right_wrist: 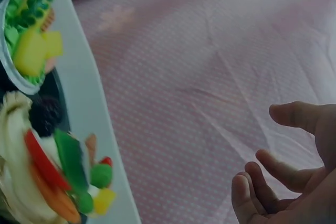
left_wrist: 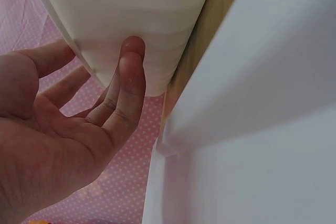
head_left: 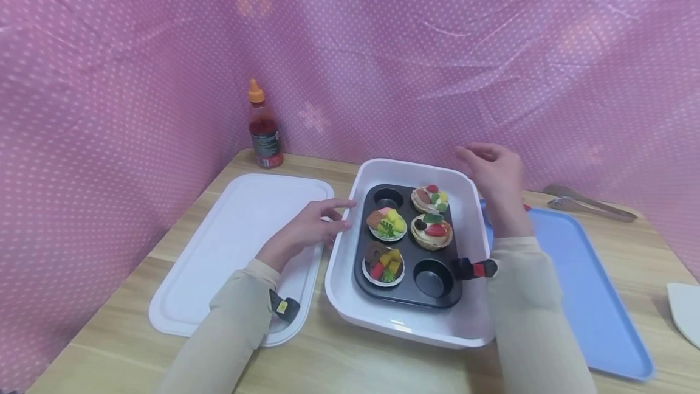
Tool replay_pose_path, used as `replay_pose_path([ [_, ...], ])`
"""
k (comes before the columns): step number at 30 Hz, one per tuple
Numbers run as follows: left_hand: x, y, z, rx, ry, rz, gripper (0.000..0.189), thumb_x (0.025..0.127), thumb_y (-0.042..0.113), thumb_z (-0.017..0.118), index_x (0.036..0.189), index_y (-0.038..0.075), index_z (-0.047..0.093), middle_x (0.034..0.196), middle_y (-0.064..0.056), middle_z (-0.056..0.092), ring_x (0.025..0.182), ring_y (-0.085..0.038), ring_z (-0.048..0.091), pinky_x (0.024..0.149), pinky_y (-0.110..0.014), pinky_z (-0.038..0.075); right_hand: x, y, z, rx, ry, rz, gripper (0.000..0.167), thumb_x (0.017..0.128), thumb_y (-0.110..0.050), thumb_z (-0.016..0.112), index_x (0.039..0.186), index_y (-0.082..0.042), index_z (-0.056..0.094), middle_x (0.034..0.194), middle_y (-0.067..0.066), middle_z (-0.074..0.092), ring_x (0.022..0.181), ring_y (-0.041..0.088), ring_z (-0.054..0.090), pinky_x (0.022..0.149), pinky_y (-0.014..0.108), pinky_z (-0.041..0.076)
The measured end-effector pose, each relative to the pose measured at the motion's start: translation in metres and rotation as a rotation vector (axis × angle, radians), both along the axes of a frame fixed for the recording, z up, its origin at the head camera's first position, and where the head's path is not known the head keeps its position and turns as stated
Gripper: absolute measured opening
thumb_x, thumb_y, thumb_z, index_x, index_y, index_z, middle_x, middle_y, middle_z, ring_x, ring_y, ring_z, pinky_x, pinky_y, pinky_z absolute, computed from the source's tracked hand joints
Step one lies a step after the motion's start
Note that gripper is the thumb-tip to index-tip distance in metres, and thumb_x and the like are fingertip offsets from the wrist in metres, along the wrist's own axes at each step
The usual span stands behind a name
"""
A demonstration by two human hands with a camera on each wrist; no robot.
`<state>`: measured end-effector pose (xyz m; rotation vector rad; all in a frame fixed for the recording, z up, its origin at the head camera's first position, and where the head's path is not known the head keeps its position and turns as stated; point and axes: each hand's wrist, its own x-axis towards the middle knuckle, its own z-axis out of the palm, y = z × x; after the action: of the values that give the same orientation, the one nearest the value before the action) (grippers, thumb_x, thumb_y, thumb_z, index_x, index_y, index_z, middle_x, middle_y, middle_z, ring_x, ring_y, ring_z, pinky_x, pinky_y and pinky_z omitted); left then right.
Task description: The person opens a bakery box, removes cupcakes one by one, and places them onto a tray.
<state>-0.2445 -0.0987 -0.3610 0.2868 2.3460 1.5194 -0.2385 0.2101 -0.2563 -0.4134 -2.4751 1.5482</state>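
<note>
A white rectangular basin [head_left: 407,328] stands in the middle of the table, and inside it lies a black muffin tin [head_left: 406,297]. Several small fruit tarts sit in the tin's cups, among them a tart with a strawberry slice [head_left: 431,232] and one with yellow fruit cubes [head_left: 383,266]. My left hand [head_left: 312,224] rests its fingertips at the basin's left rim; in the left wrist view, two fingertips [left_wrist: 132,72] lie along the outer wall. Over the back right corner of the basin, my right hand [head_left: 494,172] hovers with loosely bent fingers and nothing in them.
To the left lies a white tray [head_left: 240,230], partly under the left forearm. A blue tray [head_left: 587,284] is on the right, with metal tongs [head_left: 590,202] behind it. A sauce bottle [head_left: 265,129] stands at the back left, before a pink dotted curtain [head_left: 372,65].
</note>
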Motion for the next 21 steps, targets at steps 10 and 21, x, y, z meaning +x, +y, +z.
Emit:
replay_pose_path([
  [10, -0.001, 0.000, 0.000, 0.002, -0.008, -0.003, 0.048, 0.097, 0.019, 0.067, 0.144, 0.021, 0.057, 0.118, -0.019, 0.062, 0.078, -0.019, 0.065, 0.067, -0.034, 0.060, -0.015, -0.024, -0.019, -0.050, -0.007, 0.100, 0.057, 0.097, -0.034, 0.067, 0.145, -0.007, 0.052, 0.149, 0.014, 0.053, 0.135, 0.031, 0.053, 0.111, 0.044, 0.047],
  [21, -0.002, -0.001, -0.001, -0.002, 0.000, -0.008, 0.049, 0.096, 0.018, 0.068, 0.144, 0.021, 0.057, 0.117, -0.019, 0.063, 0.079, -0.019, 0.064, 0.066, -0.033, 0.060, -0.026, -0.032, -0.042, -0.086, -0.042, 0.071, 0.067, 0.093, -0.031, 0.072, 0.151, -0.011, 0.045, 0.155, 0.016, 0.046, 0.145, 0.034, 0.042, 0.118, 0.050, 0.038],
])
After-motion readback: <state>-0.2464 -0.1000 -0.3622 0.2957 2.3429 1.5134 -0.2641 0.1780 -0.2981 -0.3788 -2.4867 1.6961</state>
